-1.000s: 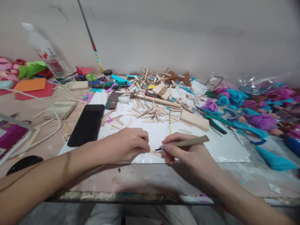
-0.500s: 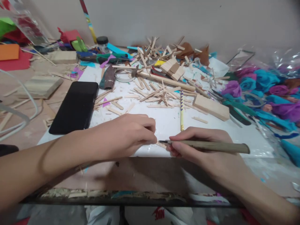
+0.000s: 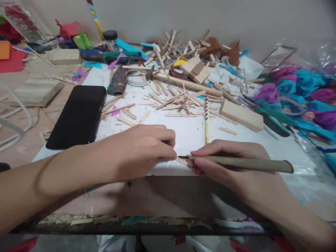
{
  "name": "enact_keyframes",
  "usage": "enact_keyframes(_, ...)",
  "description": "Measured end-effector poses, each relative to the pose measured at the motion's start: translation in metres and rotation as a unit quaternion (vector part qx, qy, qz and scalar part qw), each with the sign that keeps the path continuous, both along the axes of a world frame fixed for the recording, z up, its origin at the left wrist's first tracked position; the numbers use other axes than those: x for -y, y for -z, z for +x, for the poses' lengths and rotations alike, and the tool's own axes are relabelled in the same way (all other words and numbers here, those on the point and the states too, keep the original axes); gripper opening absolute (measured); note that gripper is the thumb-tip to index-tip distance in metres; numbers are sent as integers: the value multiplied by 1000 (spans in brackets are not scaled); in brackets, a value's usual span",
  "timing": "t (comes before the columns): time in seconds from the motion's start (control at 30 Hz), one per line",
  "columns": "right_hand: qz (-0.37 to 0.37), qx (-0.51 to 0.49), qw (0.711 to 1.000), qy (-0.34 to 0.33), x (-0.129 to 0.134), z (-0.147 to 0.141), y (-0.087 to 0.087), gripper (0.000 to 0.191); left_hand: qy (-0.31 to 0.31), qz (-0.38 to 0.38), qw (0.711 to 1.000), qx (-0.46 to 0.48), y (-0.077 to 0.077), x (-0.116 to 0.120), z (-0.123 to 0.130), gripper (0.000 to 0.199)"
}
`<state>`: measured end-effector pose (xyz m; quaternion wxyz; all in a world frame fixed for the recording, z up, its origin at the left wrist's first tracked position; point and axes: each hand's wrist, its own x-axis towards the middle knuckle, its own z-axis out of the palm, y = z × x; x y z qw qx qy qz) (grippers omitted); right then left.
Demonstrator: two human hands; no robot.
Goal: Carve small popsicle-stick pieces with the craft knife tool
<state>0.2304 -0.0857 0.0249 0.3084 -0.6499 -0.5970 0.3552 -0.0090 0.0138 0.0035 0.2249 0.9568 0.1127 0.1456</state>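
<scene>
My right hand point(image 3: 228, 168) is closed round a carving knife point(image 3: 244, 163) with a thick round wooden handle. Its thin dark blade points left, close over a small wooden stick point(image 3: 181, 160) with marks on it. My left hand point(image 3: 147, 148) is closed, fingers curled, and pins the stick's left end against the white sheet point(image 3: 168, 171); that end is hidden under the fingers. Just beyond my right hand lies a yellow pencil point(image 3: 207, 122) with dark spots, pointing away from me.
A black phone point(image 3: 77, 117) lies left of my hands. Behind are heaped wooden sticks point(image 3: 181, 101), a hammer point(image 3: 189, 84), a wood block point(image 3: 241, 115) and green-handled pliers point(image 3: 275, 122). Crepe-paper flowers point(image 3: 301, 84) fill the right. The table's front edge point(image 3: 118, 229) runs below my arms.
The view has shifted and tilted slightly, so the things on the table sit a little higher. Both hands keep the same hold; the knife stays at the stick.
</scene>
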Motion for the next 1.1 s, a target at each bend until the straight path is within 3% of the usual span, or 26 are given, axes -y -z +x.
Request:
enact_keyframes(0.4,38,29,999,-15,5,-4,3,8,10,23,1000,5,7,1,-3,35)
enact_keyframes(1.1,37,32,999,8,6,-8,0,10,3,47,998,-47,0,5,-7,29)
